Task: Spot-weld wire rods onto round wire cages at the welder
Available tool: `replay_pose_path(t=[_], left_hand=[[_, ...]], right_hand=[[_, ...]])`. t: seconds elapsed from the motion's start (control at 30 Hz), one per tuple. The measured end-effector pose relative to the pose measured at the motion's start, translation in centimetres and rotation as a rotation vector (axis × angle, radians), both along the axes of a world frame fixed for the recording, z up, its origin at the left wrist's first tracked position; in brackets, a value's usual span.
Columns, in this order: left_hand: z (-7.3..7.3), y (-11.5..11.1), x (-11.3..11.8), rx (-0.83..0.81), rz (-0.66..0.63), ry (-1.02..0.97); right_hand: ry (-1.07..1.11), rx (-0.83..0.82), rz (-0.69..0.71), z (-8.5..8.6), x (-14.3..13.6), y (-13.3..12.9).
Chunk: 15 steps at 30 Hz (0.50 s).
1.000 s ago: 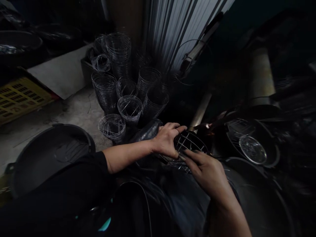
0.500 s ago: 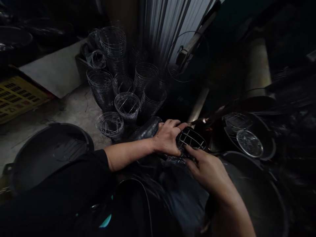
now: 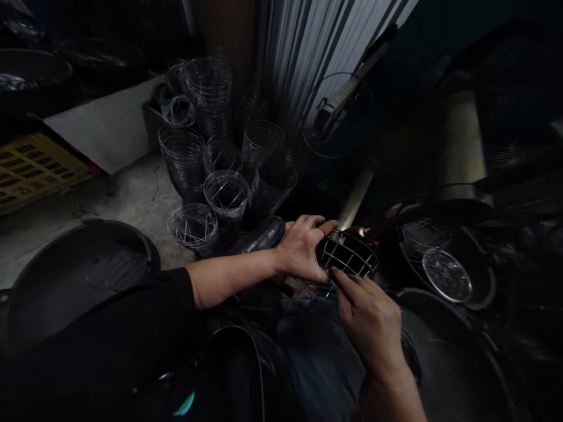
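In the middle of the head view, a small round wire basket point(image 3: 349, 258) with a grid of dark wires lies tilted between my hands. My left hand point(image 3: 303, 246) is closed around its left side, thumb along the near edge and fingers over the far rim. My right hand point(image 3: 369, 313) comes from below right, with its thumb and fingers closed on the near edge of the basket. What lies under those fingertips is hidden. A metal bar point(image 3: 357, 202) stands just behind the basket, and a small bright spot shows beside it.
Several stacks of wire baskets point(image 3: 226, 193) stand on the floor at back left. A large dark basin point(image 3: 83, 275) is at left, another basin point(image 3: 448, 351) at right. A container point(image 3: 484, 275) behind that holds a round wire piece. A yellow crate point(image 3: 39, 170) sits far left.
The basket has turned a little and shows more of its grid. My right hand has shifted slightly, its fingers drawn closer together. My left hand keeps its hold.
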<state>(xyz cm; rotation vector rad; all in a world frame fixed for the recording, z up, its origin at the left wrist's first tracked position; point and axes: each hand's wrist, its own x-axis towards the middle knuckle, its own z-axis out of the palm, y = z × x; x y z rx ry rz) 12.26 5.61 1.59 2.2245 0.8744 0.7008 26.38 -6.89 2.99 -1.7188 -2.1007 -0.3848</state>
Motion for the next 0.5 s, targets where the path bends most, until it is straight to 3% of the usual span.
replay_pose_path(t=[0.3, 0.5], left_hand=[[0.5, 2.5, 2.1, -0.068, 0.009, -0.037], [0.5, 2.9, 2.5, -0.083, 0.021, -0.025]], right_hand=[[-0.011, -0.016, 0.002, 1.1, 2.3, 2.7], [0.007, 0.001, -0.015, 0.9, 2.8, 3.0]])
